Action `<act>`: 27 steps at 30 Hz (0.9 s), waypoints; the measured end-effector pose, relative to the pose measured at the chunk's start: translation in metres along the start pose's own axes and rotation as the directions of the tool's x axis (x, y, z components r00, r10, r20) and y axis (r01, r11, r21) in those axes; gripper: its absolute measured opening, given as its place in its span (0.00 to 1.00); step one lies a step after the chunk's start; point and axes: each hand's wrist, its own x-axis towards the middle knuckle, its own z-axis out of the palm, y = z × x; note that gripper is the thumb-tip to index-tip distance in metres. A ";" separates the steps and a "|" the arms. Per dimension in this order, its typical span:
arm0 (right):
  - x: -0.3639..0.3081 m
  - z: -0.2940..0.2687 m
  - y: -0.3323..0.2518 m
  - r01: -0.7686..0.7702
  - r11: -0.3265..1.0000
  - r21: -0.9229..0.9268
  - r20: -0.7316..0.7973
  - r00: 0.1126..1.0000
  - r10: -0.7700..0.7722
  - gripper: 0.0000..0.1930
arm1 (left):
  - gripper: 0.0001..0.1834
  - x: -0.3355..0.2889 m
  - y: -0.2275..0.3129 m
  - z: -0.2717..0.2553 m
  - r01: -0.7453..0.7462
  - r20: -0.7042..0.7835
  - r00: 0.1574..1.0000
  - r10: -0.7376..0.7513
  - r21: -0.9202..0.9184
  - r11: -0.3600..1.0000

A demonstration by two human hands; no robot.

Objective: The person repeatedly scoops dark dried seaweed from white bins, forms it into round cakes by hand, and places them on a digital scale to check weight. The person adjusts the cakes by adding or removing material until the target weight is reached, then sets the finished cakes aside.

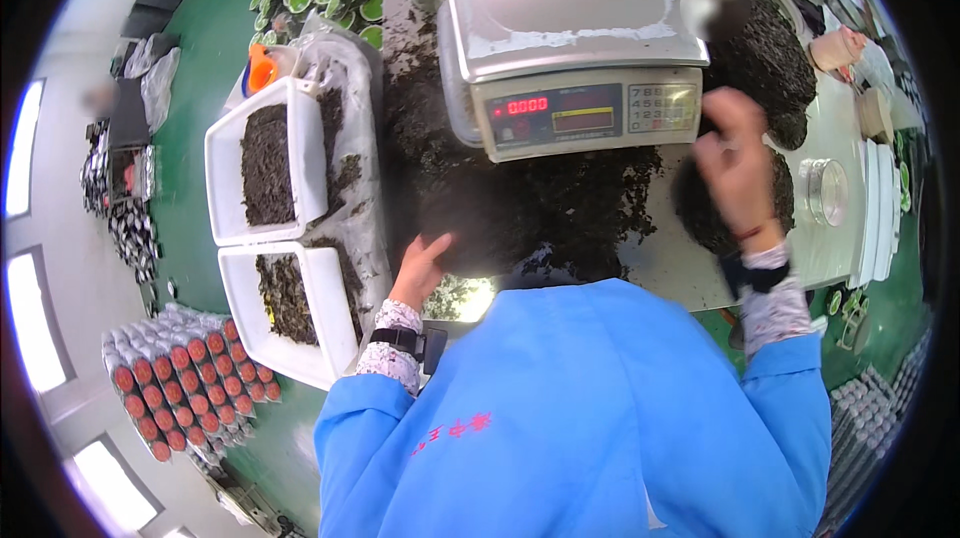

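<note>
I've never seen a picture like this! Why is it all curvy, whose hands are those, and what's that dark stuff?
There's no robot here, just a person. They wear a camera on their head, looking down. Its very wide lens makes straight things look bent. The blue jacket at the bottom is theirs.

Dark flakes are spread over the table, and a scale stands in the middle. To the left are two white tubs with dark stuff inside.

The left hand is by a blurry dark patch. The right hand is beside the scale, with its fingers bent. It's too blurry to tell whether either hand holds anything.
</note>
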 end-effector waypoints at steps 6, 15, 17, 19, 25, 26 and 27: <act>-0.066 0.169 -0.106 0.421 0.885 0.201 0.609 0.654 -0.449 0.41 | 0.22 -0.023 0.015 0.030 -0.047 0.206 0.975 0.087 -0.193 0.980; -0.048 0.193 -0.130 0.226 0.909 0.350 0.481 0.790 -0.381 0.21 | 0.36 -0.034 0.043 0.023 -0.121 0.474 0.878 0.062 0.094 0.988; -0.051 0.202 -0.141 0.009 0.936 0.352 0.577 0.785 -0.224 0.22 | 0.39 -0.023 0.027 0.031 -0.105 0.463 0.886 0.024 0.149 0.983; -0.052 0.212 -0.138 -0.205 0.914 0.351 0.616 0.786 -0.060 0.20 | 0.37 -0.014 0.024 0.030 -0.113 0.503 0.864 -0.009 0.213 0.970; -0.055 0.211 -0.118 -0.460 0.798 0.389 0.551 0.810 0.199 0.11 | 0.10 -0.037 0.173 0.018 -0.576 0.366 0.611 0.702 0.814 0.077; -0.053 0.206 -0.122 -0.471 0.772 0.426 0.541 0.817 0.200 0.10 | 0.11 -0.029 0.202 0.000 -0.538 0.288 0.483 0.827 0.843 0.021; -0.055 0.204 -0.122 -0.478 0.754 0.451 0.535 0.821 0.200 0.09 | 0.13 -0.024 0.241 -0.014 -0.376 0.226 0.489 0.843 0.926 -0.031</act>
